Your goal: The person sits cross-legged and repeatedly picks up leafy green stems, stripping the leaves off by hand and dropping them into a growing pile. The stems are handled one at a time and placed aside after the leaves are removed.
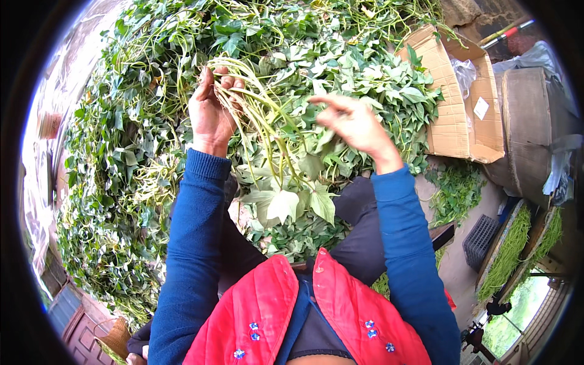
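My left hand (pixel 214 115) is closed round a bunch of sweet potato vine stems (pixel 277 143). The pale green stems arch out of the fist and droop towards me, with broad leaves (pixel 283 205) at their lower ends. To the right of the bunch my right hand (pixel 359 126) hangs in the air, apart from the stems. Its fingers are partly stretched and somewhat blurred, and nothing shows in them. Beneath both hands spreads a large heap of leafy vines (pixel 115 182), reaching from the far side round to my left. More cut leaves (pixel 298 237) lie between my legs.
An opened cardboard box (pixel 447 97) leans at the right edge of the heap, beside a large brown drum-like container (pixel 528 128). Farther down on the right are a dark plastic crate (pixel 479 242) and trays of thin green stems (pixel 508 258). A wicker basket (pixel 115 336) stands at the lower left.
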Demonstrator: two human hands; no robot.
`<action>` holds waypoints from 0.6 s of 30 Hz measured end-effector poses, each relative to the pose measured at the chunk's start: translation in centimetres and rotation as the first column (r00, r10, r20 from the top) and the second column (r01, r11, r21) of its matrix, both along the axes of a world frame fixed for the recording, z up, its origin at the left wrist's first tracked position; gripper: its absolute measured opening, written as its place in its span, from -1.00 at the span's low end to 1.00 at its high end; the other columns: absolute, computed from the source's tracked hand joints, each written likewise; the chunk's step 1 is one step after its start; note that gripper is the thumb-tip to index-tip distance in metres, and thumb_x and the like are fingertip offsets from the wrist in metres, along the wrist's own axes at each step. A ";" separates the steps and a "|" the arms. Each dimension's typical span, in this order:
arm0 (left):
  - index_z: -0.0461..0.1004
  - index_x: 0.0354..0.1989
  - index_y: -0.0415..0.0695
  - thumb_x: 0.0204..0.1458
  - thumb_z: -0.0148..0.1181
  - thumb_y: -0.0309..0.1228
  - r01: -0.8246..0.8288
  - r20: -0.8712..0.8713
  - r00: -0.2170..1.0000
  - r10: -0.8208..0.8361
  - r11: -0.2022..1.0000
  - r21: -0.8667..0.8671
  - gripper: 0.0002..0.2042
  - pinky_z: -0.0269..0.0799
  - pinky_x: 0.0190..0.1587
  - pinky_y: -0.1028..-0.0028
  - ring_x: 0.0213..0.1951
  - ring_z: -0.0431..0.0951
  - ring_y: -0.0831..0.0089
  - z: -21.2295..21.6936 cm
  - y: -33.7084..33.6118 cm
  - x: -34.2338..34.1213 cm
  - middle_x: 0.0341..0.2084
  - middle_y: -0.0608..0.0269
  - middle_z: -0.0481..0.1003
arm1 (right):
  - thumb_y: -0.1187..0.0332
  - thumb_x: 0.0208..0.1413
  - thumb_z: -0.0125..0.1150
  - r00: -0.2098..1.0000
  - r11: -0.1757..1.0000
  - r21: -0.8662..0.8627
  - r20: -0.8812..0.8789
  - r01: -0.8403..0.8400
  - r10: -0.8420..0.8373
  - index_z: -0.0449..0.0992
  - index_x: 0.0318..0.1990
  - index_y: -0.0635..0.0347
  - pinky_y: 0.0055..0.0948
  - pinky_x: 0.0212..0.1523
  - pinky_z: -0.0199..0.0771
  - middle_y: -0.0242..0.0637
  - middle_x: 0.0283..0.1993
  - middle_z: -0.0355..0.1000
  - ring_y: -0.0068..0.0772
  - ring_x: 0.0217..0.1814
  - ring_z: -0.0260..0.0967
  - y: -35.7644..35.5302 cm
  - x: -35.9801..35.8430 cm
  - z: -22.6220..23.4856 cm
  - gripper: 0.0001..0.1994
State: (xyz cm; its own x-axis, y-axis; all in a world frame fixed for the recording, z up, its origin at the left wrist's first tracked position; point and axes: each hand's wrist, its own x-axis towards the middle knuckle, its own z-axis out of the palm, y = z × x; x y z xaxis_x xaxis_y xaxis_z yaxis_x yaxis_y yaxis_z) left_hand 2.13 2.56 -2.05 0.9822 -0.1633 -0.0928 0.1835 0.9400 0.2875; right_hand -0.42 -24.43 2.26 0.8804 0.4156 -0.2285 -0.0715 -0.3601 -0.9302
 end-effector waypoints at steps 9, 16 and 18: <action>0.42 -0.24 -0.22 0.18 -0.04 -0.18 -0.076 -0.030 0.997 0.077 0.996 0.043 -0.69 0.38 -0.35 0.47 -0.39 0.42 0.38 -0.6 0.7 0.6 -0.51 0.27 0.42 | 0.39 0.10 0.14 0.972 0.986 0.030 -0.168 -0.165 0.167 0.55 -0.15 0.24 -0.58 -0.22 0.38 -0.40 -0.30 0.51 -0.67 -0.29 0.34 0.6 -0.9 -0.7 -0.80; 0.41 -0.16 -0.27 0.19 -0.06 -0.17 -0.186 -0.093 0.969 0.228 0.926 0.330 -0.64 0.50 -0.32 0.48 -0.34 0.54 0.34 -0.7 1.2 0.3 -0.46 0.17 0.53 | 0.41 0.05 0.11 0.988 0.901 -0.413 0.131 0.128 -0.081 0.59 -0.29 0.21 -0.56 -0.32 0.33 -0.37 -0.37 0.46 -0.63 -0.31 0.34 0.0 -0.1 -0.9 -0.85; 0.40 -0.15 -0.30 0.18 -0.06 -0.16 -0.150 -0.100 0.975 0.198 0.920 0.361 -0.62 0.53 -0.30 0.45 -0.29 0.56 0.27 -0.6 0.2 0.1 -0.42 0.12 0.54 | 0.39 0.03 0.10 0.920 0.867 -0.339 0.272 0.366 -0.282 0.61 -0.32 0.19 -0.61 -0.45 0.28 -0.39 -0.51 0.44 -0.67 -0.47 0.30 -0.4 0.5 -2.3 -0.84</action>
State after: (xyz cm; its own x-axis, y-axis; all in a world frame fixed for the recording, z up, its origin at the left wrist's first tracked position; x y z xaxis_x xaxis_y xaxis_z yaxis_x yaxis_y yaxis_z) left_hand 2.21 2.72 -2.62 0.9670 0.0759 -0.2434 0.0848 0.8046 0.5877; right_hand 0.09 -24.84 -0.08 0.9940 0.0178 -0.1075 -0.0674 -0.6742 -0.7354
